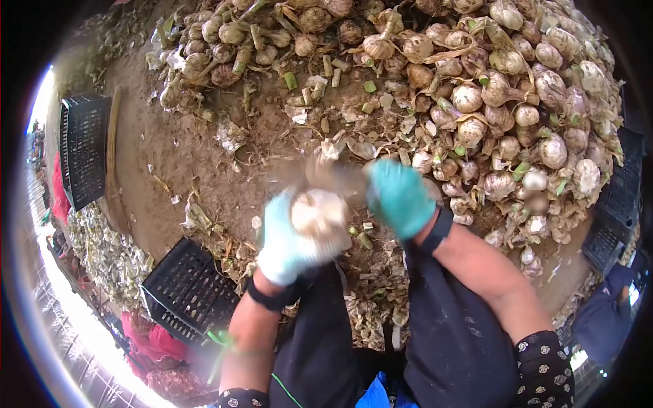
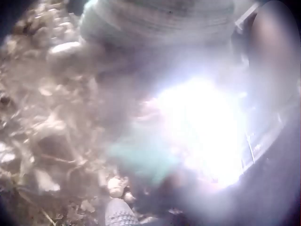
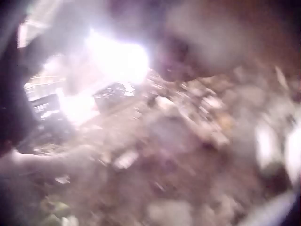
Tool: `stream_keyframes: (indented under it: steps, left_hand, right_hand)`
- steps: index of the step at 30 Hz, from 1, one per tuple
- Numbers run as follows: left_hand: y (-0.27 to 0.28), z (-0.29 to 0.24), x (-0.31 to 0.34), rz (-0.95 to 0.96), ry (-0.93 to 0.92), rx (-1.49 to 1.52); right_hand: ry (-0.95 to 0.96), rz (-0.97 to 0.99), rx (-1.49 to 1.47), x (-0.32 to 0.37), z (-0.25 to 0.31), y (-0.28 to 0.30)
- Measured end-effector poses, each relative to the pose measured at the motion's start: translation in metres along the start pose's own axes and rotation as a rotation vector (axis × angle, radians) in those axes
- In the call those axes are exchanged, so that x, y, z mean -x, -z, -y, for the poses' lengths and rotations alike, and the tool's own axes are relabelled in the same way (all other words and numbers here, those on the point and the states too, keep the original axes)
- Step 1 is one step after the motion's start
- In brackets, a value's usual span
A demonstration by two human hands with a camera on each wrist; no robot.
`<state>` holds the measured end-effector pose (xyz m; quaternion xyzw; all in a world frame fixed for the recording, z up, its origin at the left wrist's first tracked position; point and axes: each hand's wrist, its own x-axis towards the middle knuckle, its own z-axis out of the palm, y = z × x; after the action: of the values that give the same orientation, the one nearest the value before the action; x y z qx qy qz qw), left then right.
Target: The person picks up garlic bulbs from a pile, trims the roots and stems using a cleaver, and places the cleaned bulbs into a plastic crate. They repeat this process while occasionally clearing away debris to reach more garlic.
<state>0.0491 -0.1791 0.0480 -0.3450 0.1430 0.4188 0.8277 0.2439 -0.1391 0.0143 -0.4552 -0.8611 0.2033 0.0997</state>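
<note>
In the head view my left hand (image 1: 289, 243), in a white and teal glove, grips a whole garlic bulb (image 1: 318, 212) low over the ground in front of my knees. To its right, my right hand (image 1: 401, 200) wears a teal glove, its fingers curled. A motion-blurred grey-brown thing (image 1: 339, 179) reaches from those fingers toward the bulb's top; I cannot tell its kind. The left wrist view is washed out by glare, with the right hand's teal glove (image 2: 146, 153) smeared below the middle. Heavy blur fills the right wrist view.
A large heap of garlic bulbs (image 1: 503, 102) spreads across the right and far side. Cut stem pieces (image 1: 326, 68) and dry skins litter the dirt. Black plastic crates stand at the near left (image 1: 194, 289), far left (image 1: 85, 153) and right edge (image 1: 622, 180).
</note>
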Motion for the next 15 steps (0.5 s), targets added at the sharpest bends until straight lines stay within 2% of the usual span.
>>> stream_keyframes:
  steps: [1,3,4,5,6,7,8,9,10,11,12,13,15]
  left_hand:
    - [-0.039,0.035,0.001,-0.209,-0.165,-0.423]
    - [-0.050,0.060,-0.005,-0.476,-0.261,-0.461]
    - [-0.032,0.038,-0.012,0.021,0.028,-0.079]
    - [-0.019,0.027,-0.013,-0.072,-0.092,-0.054]
    - [-0.028,0.029,-0.013,-0.127,-0.394,-0.864]
    - [-0.036,0.032,-0.009,-0.189,-0.700,-1.676]
    - [-0.035,0.028,-0.011,-0.274,-0.678,-1.697]
    - [-0.032,0.026,-0.012,-0.276,-0.676,-1.701]
    - [-0.031,0.022,-0.013,-0.276,-0.837,-2.085]
    - [-0.029,0.019,-0.014,-0.262,-1.003,-2.464]
    - [-0.026,0.020,-0.011,-0.307,-1.079,-2.368]
    - [-0.020,0.022,-0.008,-0.382,-1.146,-2.102]
    - [-0.011,0.003,-0.007,-0.320,-0.809,-1.190]
  right_hand:
    - [-0.118,0.100,-0.117,0.002,-0.032,-0.020]
    - [-0.573,0.011,-0.325,-0.003,-0.032,0.004]
    - [-0.664,-0.047,-0.601,-0.003,-0.026,0.013]
    - [-0.748,-0.124,-0.873,-0.005,-0.019,0.024]
    - [-0.717,-0.128,-1.151,-0.009,-0.009,0.034]
    - [-0.834,0.153,-1.224,-0.015,-0.003,0.051]
    - [-0.775,0.270,-1.367,-0.015,-0.001,0.043]
    - [-0.715,0.384,-1.511,-0.015,0.004,0.037]
    - [-0.717,0.375,-1.516,-0.014,0.008,0.034]
    - [-0.714,0.249,-1.543,-0.013,0.014,0.033]
    - [-0.707,0.133,-1.561,-0.013,0.016,0.033]
    - [-0.703,0.144,-1.556,-0.014,0.016,0.037]
    - [-0.498,0.160,-1.395,-0.017,0.013,0.047]
